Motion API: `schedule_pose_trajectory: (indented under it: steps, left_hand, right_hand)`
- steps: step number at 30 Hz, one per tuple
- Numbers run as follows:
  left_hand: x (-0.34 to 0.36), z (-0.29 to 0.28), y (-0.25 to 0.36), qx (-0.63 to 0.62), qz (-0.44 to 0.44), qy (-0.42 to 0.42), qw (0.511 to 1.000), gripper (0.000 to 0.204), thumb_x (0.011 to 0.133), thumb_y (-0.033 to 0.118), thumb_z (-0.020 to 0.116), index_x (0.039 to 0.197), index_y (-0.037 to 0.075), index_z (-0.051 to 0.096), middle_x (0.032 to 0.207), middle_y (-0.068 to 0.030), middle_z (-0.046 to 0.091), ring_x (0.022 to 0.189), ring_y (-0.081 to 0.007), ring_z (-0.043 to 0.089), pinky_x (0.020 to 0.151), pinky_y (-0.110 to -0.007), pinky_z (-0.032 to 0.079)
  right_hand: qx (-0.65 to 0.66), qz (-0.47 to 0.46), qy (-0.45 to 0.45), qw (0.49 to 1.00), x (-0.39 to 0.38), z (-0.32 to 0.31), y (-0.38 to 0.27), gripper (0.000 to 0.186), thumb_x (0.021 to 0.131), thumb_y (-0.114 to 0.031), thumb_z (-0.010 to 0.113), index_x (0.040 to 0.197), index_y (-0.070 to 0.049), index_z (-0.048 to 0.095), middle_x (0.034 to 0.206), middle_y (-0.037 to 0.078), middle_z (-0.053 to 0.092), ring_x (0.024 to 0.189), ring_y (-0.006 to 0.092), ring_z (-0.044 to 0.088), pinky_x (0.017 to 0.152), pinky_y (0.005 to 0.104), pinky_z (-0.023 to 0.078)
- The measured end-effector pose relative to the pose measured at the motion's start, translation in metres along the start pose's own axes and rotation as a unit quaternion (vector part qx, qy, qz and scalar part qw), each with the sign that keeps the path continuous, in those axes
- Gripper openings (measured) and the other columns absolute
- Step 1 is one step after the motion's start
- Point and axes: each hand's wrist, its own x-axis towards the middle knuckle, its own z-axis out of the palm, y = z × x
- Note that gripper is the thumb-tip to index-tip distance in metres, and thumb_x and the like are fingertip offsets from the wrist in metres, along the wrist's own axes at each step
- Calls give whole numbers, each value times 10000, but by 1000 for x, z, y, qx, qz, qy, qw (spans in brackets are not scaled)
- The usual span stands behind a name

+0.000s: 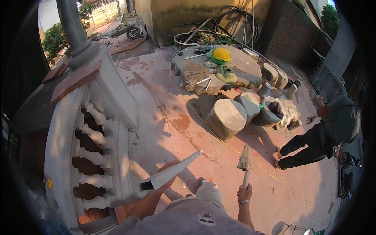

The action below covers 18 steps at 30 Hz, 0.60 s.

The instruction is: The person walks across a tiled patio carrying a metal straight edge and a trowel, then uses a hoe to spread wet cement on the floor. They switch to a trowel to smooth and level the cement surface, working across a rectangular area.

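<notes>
My left hand (167, 179), partly hidden behind a long grey hollow rectangular bar (176, 167), grips it at lower centre, its open end toward the balustrade. My right hand (244, 192), with a bracelet at the wrist, is closed round the handle of a trowel (244, 158), whose mortar-smeared blade points up and away from me. Below both lies my grey shirt front, with one pale-clad leg (208, 192) showing beneath it.
A white balustrade (94, 154) borders my left. Ahead, a stone table (241, 65) carries a broom, green bowl and yellow helmet, with several stone stools (226, 117) nearby. A yellow cable (266, 167) crosses the floor. A person in dark clothes (338, 123) stands at right.
</notes>
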Motion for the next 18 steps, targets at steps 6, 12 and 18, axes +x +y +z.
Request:
schedule_pose_trajectory:
  steps: [6,12,18]
  left_hand:
    - [180,-18,-56,109,23,58,992,394,829,66,753,1208,50,643,1123,-99,687,1032,-194,663,878,-311,539]
    - [339,-85,-54,111,-11,156,981,396,810,82,773,1187,62,655,1095,-102,696,991,-200,680,860,-312,546]
    - [467,-168,-93,197,-24,291,936,410,797,112,789,1180,50,659,1073,-124,698,977,-233,686,859,-337,546]
  right_hand:
    - [-37,-8,-69,997,169,148,-98,365,887,-112,599,1208,38,512,783,71,592,560,124,577,465,267,497]
    - [-39,-72,-198,977,313,313,-247,379,871,-111,615,1208,29,514,822,88,619,581,131,594,481,281,505]
    - [-70,-226,-301,924,420,515,-398,372,874,-99,615,1203,42,514,777,72,605,552,113,557,476,268,459]
